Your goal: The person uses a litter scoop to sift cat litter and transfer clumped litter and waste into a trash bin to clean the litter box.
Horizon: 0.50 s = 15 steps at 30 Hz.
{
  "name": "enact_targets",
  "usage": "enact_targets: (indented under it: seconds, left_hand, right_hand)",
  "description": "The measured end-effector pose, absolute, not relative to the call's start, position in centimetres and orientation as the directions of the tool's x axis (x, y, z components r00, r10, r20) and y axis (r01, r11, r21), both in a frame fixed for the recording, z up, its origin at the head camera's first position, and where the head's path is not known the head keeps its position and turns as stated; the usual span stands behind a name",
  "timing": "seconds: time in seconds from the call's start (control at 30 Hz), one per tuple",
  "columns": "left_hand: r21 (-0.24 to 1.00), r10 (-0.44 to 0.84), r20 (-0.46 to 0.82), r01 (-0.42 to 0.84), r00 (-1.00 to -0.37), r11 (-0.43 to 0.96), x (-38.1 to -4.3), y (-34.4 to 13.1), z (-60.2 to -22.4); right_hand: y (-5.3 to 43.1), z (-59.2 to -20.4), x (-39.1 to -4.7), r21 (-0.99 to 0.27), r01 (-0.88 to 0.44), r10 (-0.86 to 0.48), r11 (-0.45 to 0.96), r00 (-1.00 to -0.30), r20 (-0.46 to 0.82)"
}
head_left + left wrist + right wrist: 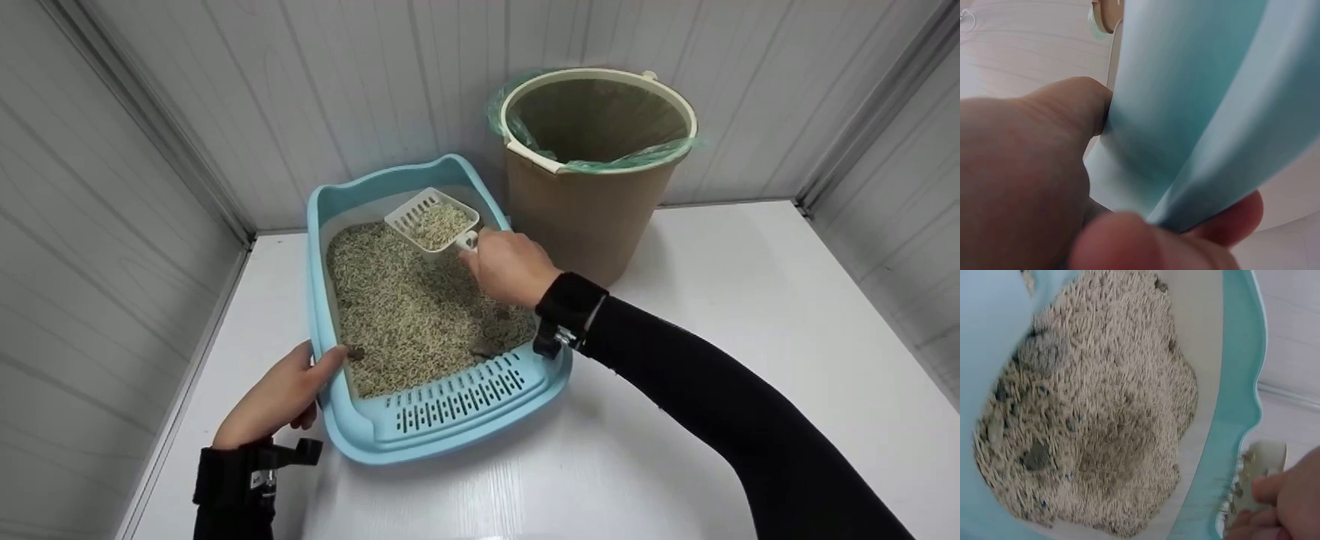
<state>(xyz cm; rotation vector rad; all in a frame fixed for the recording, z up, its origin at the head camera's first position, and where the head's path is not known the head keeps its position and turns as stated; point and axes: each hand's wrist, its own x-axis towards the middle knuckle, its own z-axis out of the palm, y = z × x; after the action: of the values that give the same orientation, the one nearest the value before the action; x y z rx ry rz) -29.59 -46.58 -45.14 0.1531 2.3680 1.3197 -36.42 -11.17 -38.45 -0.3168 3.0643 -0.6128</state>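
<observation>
A light-blue litter box (317, 285) full of pale pellet litter (412, 307) stands on the white surface. My left hand (281, 391) grips its left wall, thumb over the rim; the left wrist view shows the fingers curled under the rim's edge (1241, 152). In my right hand (514, 266) is the short handle of a white slotted litter scoop (409, 215). Litter pellets lie in the scoop, which is held above the far part of the box. Dark clumps (1036, 455) show among the litter in the right wrist view.
A brown bin (581, 217) with a cream rim and a green plastic bag (637, 159) lining it stands right behind the box. Grey panelled walls (360, 82) close off the back and both sides. The white tabletop (720, 300) extends to the right.
</observation>
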Motion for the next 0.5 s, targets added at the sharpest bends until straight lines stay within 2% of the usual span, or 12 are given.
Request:
enact_targets:
  seconds: [0.5]
  left_hand:
    - [0.825, 0.295, -0.308, -0.099, -0.905, 0.556, -29.54, -46.44, -45.25]
  right_hand:
    - [-10.31, -38.08, -35.71, -0.321, -0.216, -0.213, 0.922, -0.976, 0.045]
